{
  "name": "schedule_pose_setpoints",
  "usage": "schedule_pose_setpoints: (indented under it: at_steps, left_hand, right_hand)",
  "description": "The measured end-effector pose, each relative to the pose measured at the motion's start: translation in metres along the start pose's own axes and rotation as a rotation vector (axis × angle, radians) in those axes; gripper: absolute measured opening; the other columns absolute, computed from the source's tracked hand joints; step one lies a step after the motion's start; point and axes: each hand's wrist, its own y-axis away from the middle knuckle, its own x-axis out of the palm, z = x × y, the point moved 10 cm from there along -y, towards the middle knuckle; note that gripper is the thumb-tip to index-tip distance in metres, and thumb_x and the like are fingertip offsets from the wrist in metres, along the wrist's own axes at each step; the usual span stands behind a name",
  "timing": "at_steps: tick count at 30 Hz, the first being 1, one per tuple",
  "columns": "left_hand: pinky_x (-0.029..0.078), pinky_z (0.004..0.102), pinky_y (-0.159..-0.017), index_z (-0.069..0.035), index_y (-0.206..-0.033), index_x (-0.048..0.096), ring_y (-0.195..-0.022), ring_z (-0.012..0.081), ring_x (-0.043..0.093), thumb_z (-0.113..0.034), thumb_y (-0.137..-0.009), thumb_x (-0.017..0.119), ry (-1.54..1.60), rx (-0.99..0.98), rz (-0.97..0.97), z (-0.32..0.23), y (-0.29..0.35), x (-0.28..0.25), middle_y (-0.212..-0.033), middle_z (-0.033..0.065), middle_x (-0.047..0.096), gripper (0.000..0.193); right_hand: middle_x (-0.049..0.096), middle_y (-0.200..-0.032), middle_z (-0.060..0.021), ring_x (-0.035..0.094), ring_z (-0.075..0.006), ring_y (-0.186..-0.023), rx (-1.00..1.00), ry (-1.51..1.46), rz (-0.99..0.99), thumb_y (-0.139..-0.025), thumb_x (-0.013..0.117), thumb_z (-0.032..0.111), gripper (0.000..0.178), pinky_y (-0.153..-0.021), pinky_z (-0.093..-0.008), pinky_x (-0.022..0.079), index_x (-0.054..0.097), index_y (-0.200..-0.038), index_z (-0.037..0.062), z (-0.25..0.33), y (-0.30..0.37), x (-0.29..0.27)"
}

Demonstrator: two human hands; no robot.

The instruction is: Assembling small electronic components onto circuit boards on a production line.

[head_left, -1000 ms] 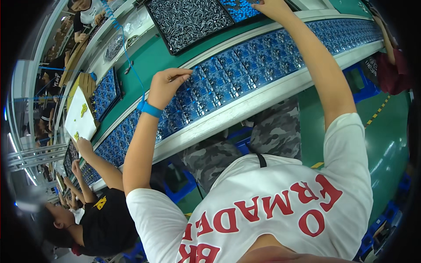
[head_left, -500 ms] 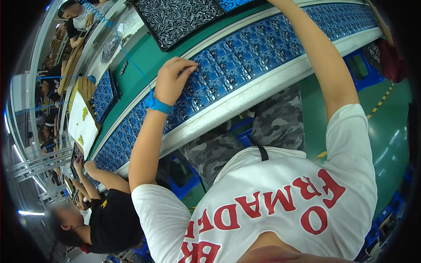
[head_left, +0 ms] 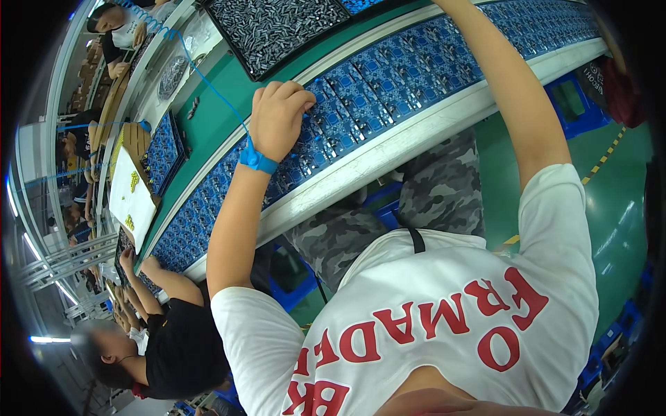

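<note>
My left hand (head_left: 279, 118) hovers over the row of blue circuit boards (head_left: 388, 87), its fingers curled and the thumb side against them. Whatever the fingertips may hold is hidden or too small to name. A blue wrist strap (head_left: 257, 161) circles that wrist, and a thin blue cord runs up from it. My right forearm (head_left: 510, 83) stretches to the top edge, where the hand is cut off by the picture. Close to that edge lies a tray of small bright blue parts (head_left: 361, 4). Left of it sits a black tray of small dark cylindrical parts (head_left: 277, 31).
The boards lie along a pale-edged rail (head_left: 347, 170). Behind it, a green work surface (head_left: 208, 125) carries a few loose dark parts, a stack of blue boards (head_left: 164, 152) and a white sheet with yellow pieces (head_left: 130, 197). A co-worker in black (head_left: 184, 350) works at the left.
My left hand has shifted slightly up and right, turning so its back shows more and its fingers look more curled. The right forearm has moved slightly to the right.
</note>
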Motion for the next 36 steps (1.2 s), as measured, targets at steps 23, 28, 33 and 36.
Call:
schedule_pose_setpoints:
  at_steps: [23, 28, 33, 36]
  left_hand:
    - [0.044, 0.037, -0.086, -0.016, -0.088, 0.077, -0.095, 0.0235, 0.06, -0.014, -0.077, 0.072, 0.065, 0.026, 0.015, 0.02, -0.022, -0.014, -0.088, -0.0017, 0.069, 0.012]
    - [0.044, 0.0402, -0.086, -0.02, -0.091, 0.079, -0.092, 0.0271, 0.062, -0.024, -0.082, 0.071, -0.093, -0.29, -0.154, 0.094, -0.034, -0.028, -0.089, 0.0003, 0.072, 0.013]
    - [0.045, 0.0428, -0.082, -0.023, -0.096, 0.079, -0.091, 0.0258, 0.065, -0.034, -0.086, 0.07, -0.145, -0.303, -0.076, 0.111, -0.036, -0.007, -0.093, -0.0002, 0.073, 0.018]
    - [0.049, 0.0388, -0.076, -0.021, -0.099, 0.079, -0.091, 0.025, 0.066, -0.037, -0.087, 0.069, -0.122, -0.304, -0.075, 0.116, -0.036, -0.003, -0.096, 0.0003, 0.073, 0.022]
  right_hand:
    - [0.068, -0.082, -0.0091, 0.065, -0.0219, -0.074, 0.15, -0.022, 0.509, -0.085, 0.069, 0.016, 0.012, -0.067, -0.0334, 0.051, 0.07, -0.09, 0.0052, 0.064, 0.112, 0.14]
    - [0.072, -0.093, -0.0109, 0.069, -0.0249, -0.086, 0.044, 0.251, 0.677, -0.086, 0.069, 0.011, 0.014, -0.078, -0.0345, 0.054, 0.073, -0.097, 0.0045, 0.072, 0.142, 0.183]
    - [0.071, -0.094, -0.0108, 0.068, -0.0264, -0.088, -0.106, 0.498, 0.802, -0.088, 0.068, 0.011, 0.014, -0.078, -0.0365, 0.054, 0.071, -0.099, 0.0027, 0.073, 0.153, 0.204]
    - [0.071, -0.091, -0.0116, 0.068, -0.0286, -0.087, -0.242, 0.622, 0.78, -0.085, 0.065, 0.006, 0.012, -0.077, -0.0379, 0.054, 0.072, -0.095, 0.0047, 0.075, 0.155, 0.207]
